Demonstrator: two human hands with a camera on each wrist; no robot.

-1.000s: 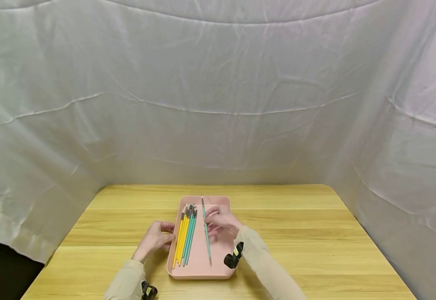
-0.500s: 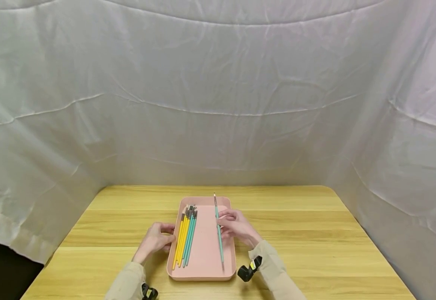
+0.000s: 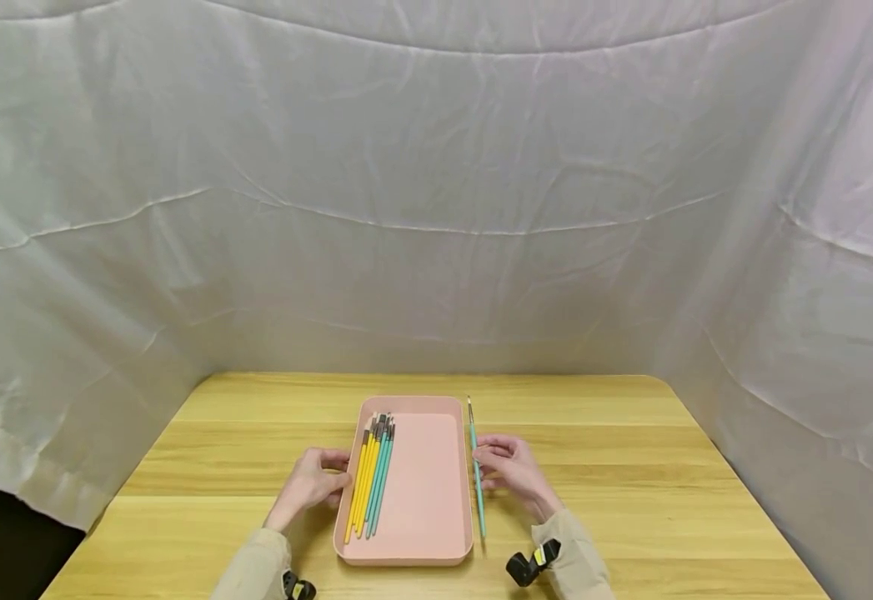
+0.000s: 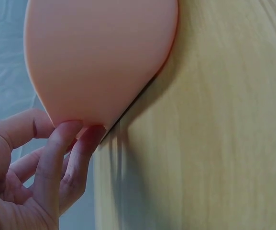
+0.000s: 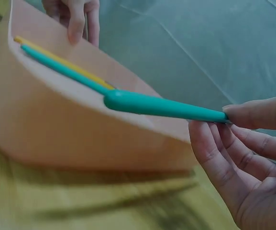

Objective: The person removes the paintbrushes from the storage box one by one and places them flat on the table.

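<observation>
A pink tray [image 3: 428, 500] lies lengthwise on the table. Along its left side sit several paintbrushes, yellow-handled ones [image 3: 363, 487] beside teal-handled ones [image 3: 380, 487], bristles toward the back. My left hand [image 3: 307, 485] grips the tray's left wall, thumb and fingers at the rim; the left wrist view shows fingertips against the pink wall [image 4: 99, 62]. Just outside the tray's right edge, my right hand [image 3: 514, 471] pinches a single teal paintbrush [image 3: 478, 492] between thumb and fingers. Its rounded handle end [image 5: 138, 103] points toward the right wrist camera, and its bristles point toward the back.
The light wooden table [image 3: 631, 483] extends on both sides of the tray. Grey-white cloth [image 3: 436, 208] hangs behind it and at both sides. Black wrist cameras [image 3: 529, 565] are strapped over the sleeves.
My right hand has carried the teal paintbrush rightward, from over the tray's middle past its right rim, and it now shows lower. The left hand keeps its place on the tray.
</observation>
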